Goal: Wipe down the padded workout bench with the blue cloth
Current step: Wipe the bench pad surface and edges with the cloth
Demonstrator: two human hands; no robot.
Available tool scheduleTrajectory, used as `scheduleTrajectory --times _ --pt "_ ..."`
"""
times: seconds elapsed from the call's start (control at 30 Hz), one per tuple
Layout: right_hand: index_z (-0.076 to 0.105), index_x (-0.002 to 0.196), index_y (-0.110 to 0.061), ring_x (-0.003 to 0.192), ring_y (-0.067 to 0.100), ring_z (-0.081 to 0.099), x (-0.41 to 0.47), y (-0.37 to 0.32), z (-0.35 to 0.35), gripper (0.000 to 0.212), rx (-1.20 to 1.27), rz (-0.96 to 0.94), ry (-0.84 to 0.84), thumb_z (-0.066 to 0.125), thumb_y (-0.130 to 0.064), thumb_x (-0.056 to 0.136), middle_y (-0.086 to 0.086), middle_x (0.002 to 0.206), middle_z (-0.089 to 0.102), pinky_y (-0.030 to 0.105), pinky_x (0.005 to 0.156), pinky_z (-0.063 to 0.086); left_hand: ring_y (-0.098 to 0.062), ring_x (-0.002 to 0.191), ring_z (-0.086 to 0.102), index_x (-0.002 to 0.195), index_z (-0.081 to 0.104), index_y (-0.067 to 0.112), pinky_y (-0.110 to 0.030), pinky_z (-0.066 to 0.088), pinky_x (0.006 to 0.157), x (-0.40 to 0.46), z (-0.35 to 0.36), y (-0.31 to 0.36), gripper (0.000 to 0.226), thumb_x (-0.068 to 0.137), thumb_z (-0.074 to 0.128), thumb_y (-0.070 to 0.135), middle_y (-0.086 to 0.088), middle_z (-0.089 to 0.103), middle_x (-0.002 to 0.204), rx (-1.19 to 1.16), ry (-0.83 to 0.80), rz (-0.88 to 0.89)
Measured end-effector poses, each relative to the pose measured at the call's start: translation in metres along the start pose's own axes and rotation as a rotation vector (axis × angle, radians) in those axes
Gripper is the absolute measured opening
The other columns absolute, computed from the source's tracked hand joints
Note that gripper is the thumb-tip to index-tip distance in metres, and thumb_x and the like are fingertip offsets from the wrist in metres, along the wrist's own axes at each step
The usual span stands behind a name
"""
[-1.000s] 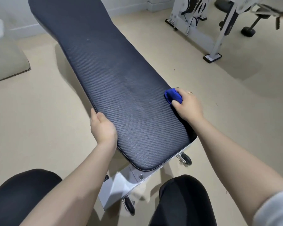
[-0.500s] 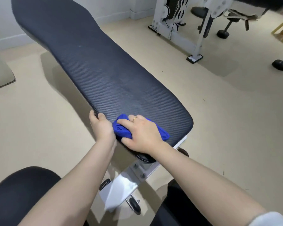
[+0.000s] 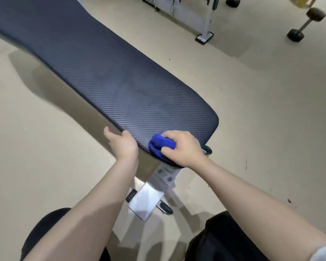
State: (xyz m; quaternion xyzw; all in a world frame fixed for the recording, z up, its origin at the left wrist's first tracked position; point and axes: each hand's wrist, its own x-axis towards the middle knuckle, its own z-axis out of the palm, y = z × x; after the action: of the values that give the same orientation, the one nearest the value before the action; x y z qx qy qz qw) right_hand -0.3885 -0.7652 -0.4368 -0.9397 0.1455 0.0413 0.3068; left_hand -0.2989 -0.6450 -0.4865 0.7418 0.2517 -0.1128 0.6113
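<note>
Scrubbing the bench pad's (image 3: 109, 87) near end, right hand (image 3: 183, 147) closed over the bunched blue cloth (image 3: 159, 146), left hand (image 3: 122, 144) curled gripping the edge beside; next probably needing strokes beyond the fingertips.

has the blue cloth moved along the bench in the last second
Yes. The blue cloth crossed from the right edge of the bench to its near end, beside the left hand.

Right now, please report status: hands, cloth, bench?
Right hand shut on blue cloth, at bench near end. Left hand grips bench edge. Nothing in the way.
</note>
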Motion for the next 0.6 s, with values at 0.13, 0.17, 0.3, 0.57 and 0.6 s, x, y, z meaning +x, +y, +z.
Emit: scheduleTrajectory --times 0.13,0.17,0.3,0.57,0.6 --pt "0.055 0.102 -0.026 0.097 0.027 0.061 0.000 0.051 -0.025 0.030 0.660 0.727 0.607 0.039 -0.035 0.079 0.003 0.101 0.066 0.045 0.089 0.049 -0.033 0.145 0.019 0.151 -0.004 0.019 -0.045 0.016 0.117 -0.046 0.008 0.019 0.078 0.092 0.047 0.027 -0.012 0.005 0.161 0.210 -0.083 -0.067" --pt "0.053 0.102 -0.025 0.097 0.030 0.061 -0.002 0.062 -0.025 0.025 0.788 0.909 0.584 0.039 -0.034 0.084 0.006 0.102 0.065 0.047 0.089 0.050 -0.036 0.145 0.019 0.151 -0.011 0.020 -0.045 0.014 0.118 -0.056 0.014 0.019 0.084 0.092 0.049 0.031 -0.015 0.002 0.160 0.265 -0.133 -0.116" --pt "0.052 0.114 -0.019 0.085 0.022 0.061 -0.018 0.064 -0.002 0.023 1.377 1.189 0.374 0.041 -0.030 0.097 0.001 0.096 0.064 0.034 0.073 0.051 -0.040 0.140 0.027 0.148 -0.022 0.022 -0.050 0.018 0.116 -0.076 0.036 0.020 0.099 0.086 0.052 0.046 -0.015 0.004 0.160 0.362 -0.150 -0.342" --pt "0.056 0.117 -0.016 0.081 0.020 0.064 0.038 0.113 -0.028 0.028 1.641 1.317 0.497 0.047 -0.032 0.096 0.001 0.095 0.066 0.039 0.079 0.053 -0.029 0.148 0.002 0.140 -0.036 0.019 -0.047 0.008 0.119 -0.085 0.077 0.041 0.148 0.053 0.075 0.065 -0.012 -0.016 0.158 0.401 -0.010 -0.571" --pt "0.055 0.120 -0.018 0.085 0.020 0.065 0.044 0.119 -0.031 0.031 1.627 1.304 0.501 0.048 -0.033 0.095 0.000 0.099 0.066 0.039 0.081 0.054 -0.027 0.148 -0.002 0.141 -0.036 0.019 -0.045 0.004 0.120 -0.085 0.081 0.038 0.148 0.054 0.075 0.065 -0.012 -0.019 0.158 0.393 0.014 -0.565"
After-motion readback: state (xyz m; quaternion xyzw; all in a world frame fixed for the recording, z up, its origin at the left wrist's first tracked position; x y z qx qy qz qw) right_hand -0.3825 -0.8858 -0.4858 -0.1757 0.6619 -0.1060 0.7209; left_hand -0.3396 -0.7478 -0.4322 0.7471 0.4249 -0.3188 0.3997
